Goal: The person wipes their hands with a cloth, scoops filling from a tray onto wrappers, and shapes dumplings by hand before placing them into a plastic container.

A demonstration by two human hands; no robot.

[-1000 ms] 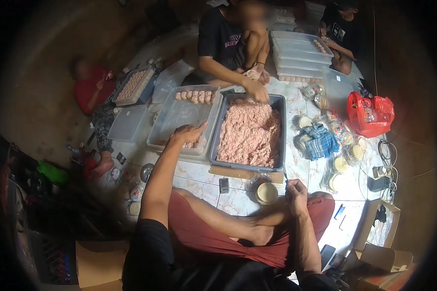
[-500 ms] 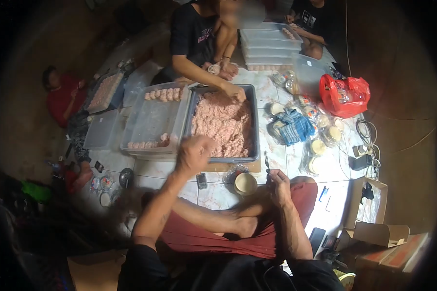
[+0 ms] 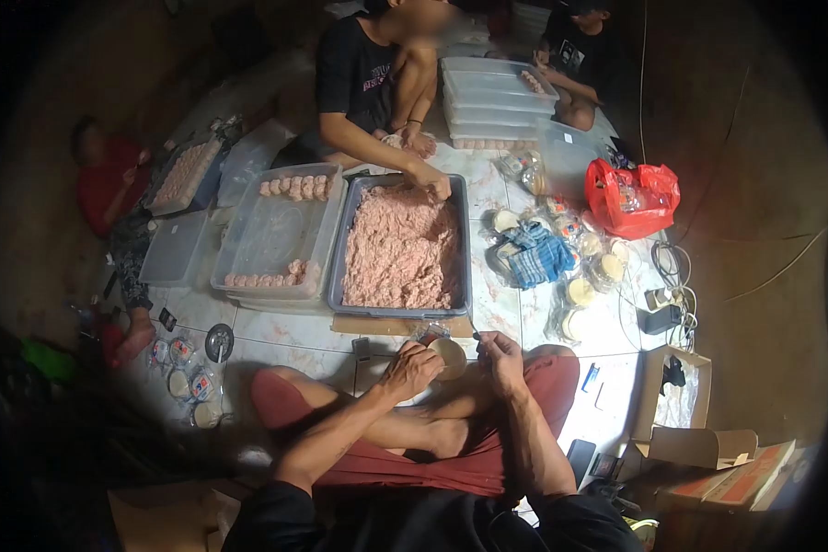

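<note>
Head view: left hand (image 3: 412,371) at the left edge of the wrapper stack (image 3: 449,359), fingers bunched together; can't tell if they've got a wrapper or are just touching. Right hand (image 3: 501,359) just right of the stack, fingers clenched on a thin utensil (image 3: 476,332), tip up toward the tub; it's small and half hidden, so type unclear. Wrapper stack sits on the tiled floor (image 3: 515,320) between both hands, in front of the crossed legs.

Beyond it: grey tub (image 3: 465,248) full of pink meat mix (image 3: 400,244), on a flat strip of cardboard (image 3: 359,326). Co-worker's hand (image 3: 430,180) from the far side is at the mix, at the tub's far right corner. Left of the tub, clear tray (image 3: 271,221) with a back row (image 3: 294,189) and a front row (image 3: 265,276) of formed pieces, bare plastic between.

Right of the tub: blue checked cloth (image 3: 535,255), wrapper packs (image 3: 580,293) near it, red bag (image 3: 630,204) further back. Stacked clear boxes (image 3: 488,99) at the far side, another person in black (image 3: 575,46) behind them
</note>
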